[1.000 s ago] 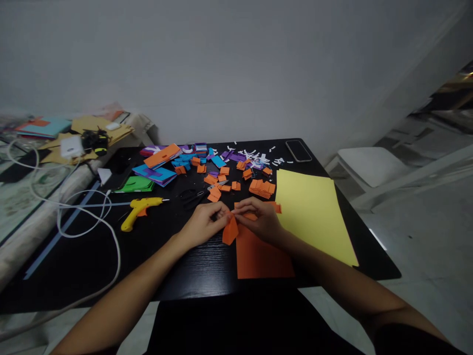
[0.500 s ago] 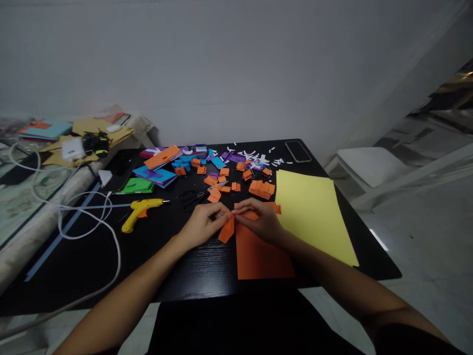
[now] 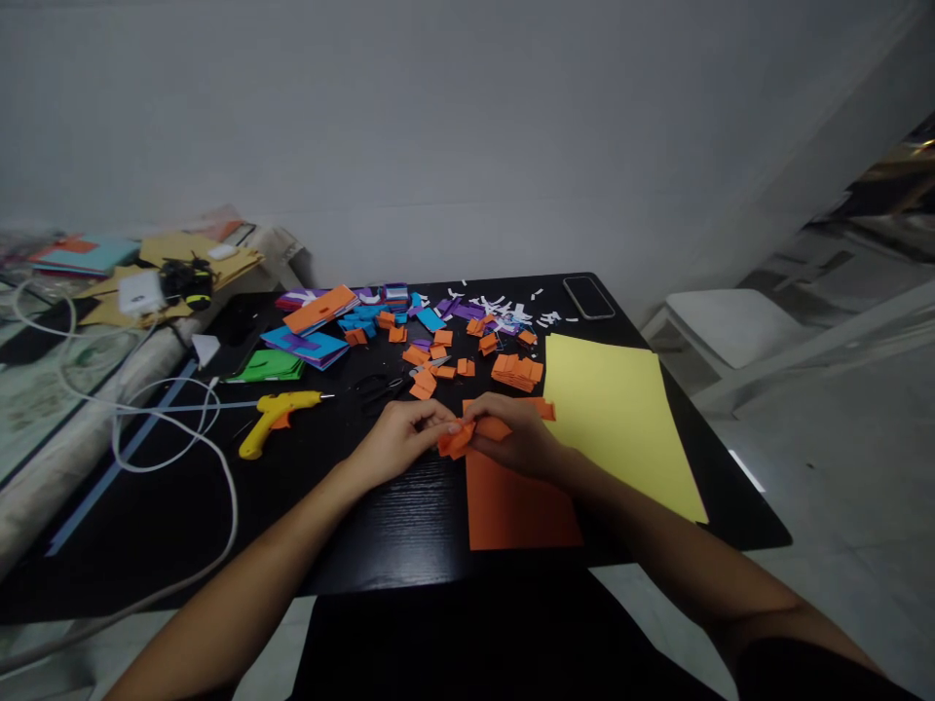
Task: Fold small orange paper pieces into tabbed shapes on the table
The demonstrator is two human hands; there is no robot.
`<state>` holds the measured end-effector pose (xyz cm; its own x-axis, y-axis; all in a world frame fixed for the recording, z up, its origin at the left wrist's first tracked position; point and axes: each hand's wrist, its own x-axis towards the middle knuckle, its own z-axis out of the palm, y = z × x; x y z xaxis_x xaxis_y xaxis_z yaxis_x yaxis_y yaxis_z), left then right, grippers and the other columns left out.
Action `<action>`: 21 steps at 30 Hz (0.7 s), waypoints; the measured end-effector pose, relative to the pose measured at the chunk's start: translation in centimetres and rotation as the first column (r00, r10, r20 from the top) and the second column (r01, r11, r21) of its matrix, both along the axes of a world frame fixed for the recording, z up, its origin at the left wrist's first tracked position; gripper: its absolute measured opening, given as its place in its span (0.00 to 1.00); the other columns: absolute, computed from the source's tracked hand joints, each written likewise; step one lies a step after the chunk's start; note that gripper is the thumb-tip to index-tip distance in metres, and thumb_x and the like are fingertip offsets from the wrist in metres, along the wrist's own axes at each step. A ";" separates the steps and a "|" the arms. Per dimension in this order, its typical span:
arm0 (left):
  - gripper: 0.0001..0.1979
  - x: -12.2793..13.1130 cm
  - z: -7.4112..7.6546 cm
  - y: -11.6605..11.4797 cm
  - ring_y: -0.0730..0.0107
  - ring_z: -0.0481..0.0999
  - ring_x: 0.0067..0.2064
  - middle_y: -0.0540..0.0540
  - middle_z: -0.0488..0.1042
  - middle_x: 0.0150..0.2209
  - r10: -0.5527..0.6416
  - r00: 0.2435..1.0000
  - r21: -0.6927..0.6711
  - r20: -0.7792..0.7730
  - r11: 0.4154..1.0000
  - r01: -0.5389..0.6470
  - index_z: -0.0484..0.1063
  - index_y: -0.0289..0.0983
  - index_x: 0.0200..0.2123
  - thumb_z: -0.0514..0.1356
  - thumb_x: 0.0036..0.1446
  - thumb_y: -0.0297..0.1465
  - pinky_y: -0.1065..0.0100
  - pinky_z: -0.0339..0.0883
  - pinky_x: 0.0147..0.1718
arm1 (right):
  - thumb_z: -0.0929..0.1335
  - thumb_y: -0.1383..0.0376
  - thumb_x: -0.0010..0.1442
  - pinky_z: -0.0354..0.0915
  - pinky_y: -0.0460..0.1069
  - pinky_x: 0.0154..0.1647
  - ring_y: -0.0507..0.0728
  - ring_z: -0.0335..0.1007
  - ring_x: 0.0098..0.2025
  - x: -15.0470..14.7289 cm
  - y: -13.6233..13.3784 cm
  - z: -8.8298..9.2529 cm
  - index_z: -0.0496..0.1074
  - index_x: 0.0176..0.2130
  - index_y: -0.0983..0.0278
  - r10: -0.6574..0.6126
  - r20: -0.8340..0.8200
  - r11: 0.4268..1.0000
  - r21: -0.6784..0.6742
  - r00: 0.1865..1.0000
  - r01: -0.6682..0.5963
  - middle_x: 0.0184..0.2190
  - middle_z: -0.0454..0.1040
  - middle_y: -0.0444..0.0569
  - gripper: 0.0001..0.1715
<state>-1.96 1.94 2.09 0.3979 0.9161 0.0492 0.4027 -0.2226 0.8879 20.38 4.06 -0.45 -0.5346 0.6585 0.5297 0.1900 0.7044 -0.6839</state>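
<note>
My left hand [image 3: 398, 440] and my right hand [image 3: 515, 435] meet over the black table [image 3: 380, 526], both pinching a small orange paper piece [image 3: 457, 441] that is folded up between the fingertips. Beneath my right hand lies a larger orange sheet [image 3: 515, 506]. A heap of folded orange pieces [image 3: 517, 371] sits just beyond my hands, with more orange squares [image 3: 428, 365] scattered to its left.
A yellow sheet [image 3: 620, 419] lies to the right. Black scissors [image 3: 384, 387] and a yellow glue gun [image 3: 274, 417] with a white cable [image 3: 219, 458] lie to the left. Coloured paper stacks [image 3: 314, 326], white scraps [image 3: 511, 307] and a phone [image 3: 590, 297] sit at the back.
The orange piece hung down as a flap from my fingers; now it is folded up and bunched between both hands. My hands stayed in nearly the same place.
</note>
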 end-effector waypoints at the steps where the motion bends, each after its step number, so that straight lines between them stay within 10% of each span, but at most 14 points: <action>1: 0.15 0.0 0.0 0.0 0.72 0.71 0.31 0.48 0.77 0.29 -0.003 1.000 -0.006 0.018 1.000 0.004 0.80 0.35 0.38 0.63 0.62 0.41 0.72 0.64 0.31 | 0.74 0.67 0.60 0.70 0.49 0.38 0.54 0.74 0.35 0.0 0.0 0.0 0.74 0.39 0.61 -0.007 -0.001 1.000 -0.001 1.000 0.007 0.34 0.78 0.46 0.06; 21: 0.10 -0.1 0.6 -0.1 0.74 0.67 0.28 0.51 0.73 0.26 -0.059 0.995 -0.030 -0.078 0.998 0.057 0.77 0.34 0.37 0.59 0.63 0.34 0.73 0.60 0.28 | 0.68 0.71 0.60 0.71 0.49 0.38 0.56 0.75 0.37 0.3 0.0 -0.5 0.71 0.42 0.61 0.048 0.138 0.982 0.175 0.989 -0.072 0.35 0.77 0.49 0.09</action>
